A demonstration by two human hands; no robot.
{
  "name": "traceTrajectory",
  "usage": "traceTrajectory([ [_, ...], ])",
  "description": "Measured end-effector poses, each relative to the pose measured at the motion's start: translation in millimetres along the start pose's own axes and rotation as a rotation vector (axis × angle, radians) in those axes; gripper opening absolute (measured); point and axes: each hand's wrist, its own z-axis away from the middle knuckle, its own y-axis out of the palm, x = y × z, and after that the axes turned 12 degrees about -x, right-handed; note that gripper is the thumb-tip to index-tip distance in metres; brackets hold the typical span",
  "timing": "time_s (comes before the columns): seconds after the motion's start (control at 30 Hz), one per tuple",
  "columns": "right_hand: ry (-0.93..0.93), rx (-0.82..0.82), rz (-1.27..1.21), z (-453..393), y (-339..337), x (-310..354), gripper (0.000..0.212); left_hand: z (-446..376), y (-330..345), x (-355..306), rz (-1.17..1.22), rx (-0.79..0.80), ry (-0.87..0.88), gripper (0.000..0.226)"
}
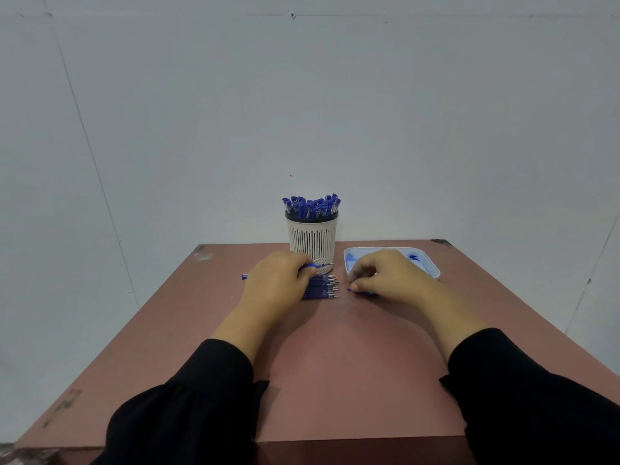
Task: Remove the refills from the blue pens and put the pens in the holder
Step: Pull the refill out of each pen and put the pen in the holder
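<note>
Head view shows the left hand's fingers (pixel 303 263) curled round a blue pen (pixel 322 264), pinching it near its tip end; its metal point sticks out toward 3 o'clock and its blue tail end pokes out past the wrist side at 9 o'clock. This left hand (pixel 275 280) lies palm down, knuckles up, just in front of the holder (pixel 312 241), and partly covers a row of refills (pixel 322 288) lying side by side on the table (pixel 335 364), tips pointing to 3 o'clock. From the hand the bare forearm runs back toward 7 o'clock into a black sleeve (pixel 188 414).

Across from it, the right hand's fingers (pixel 360 275) are bent down and drawn together on a small blue piece (pixel 352 290) at the table surface; what that piece is cannot be told. That right hand (pixel 389 275) arches palm down over the near left corner of a white tray (pixel 432 268) smeared with blue ink, which sits at 3 o'clock of the holder. Its forearm runs back toward 5 o'clock into the other black sleeve (pixel 536 407).

Upright at 12 o'clock on the table, the slotted white holder is packed with blue-capped pens (pixel 312 206), caps up, against a pale wall (pixel 302 95)
</note>
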Motion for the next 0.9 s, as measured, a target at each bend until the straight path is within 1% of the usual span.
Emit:
traceTrajectory([
  [0.07,-0.014,0.020,0.110,-1,1,-1,0.009,0,0,0,-0.004,0.005,0.000,0.020],
  [0.13,-0.033,0.038,0.177,-1,1,-1,0.012,0,0,-1,-0.004,0.006,-0.002,0.020],
  [0.33,-0.067,0.051,0.207,-1,2,-3,0.017,0,2,1,0.002,0.021,0.002,0.020],
  [0.47,-0.063,-0.044,0.146,0,-6,-1,0.012,0,1,0,0.008,0.046,0.015,0.021],
  [0.57,-0.151,-0.174,0.100,0,-3,3,0.011,1,3,0,0.026,0.065,0.059,0.020],
  [0.63,-0.215,-0.230,0.085,-1,3,6,0.013,1,4,-1,0.058,0.064,0.083,0.019],
  [0.8,-0.311,-0.239,0.129,-6,14,3,0.014,0,6,0,0.116,0.050,0.135,0.020],
  [0.9,-0.323,-0.247,0.190,-7,10,2,0.013,-3,6,7,0.071,0.018,0.155,0.020],
])
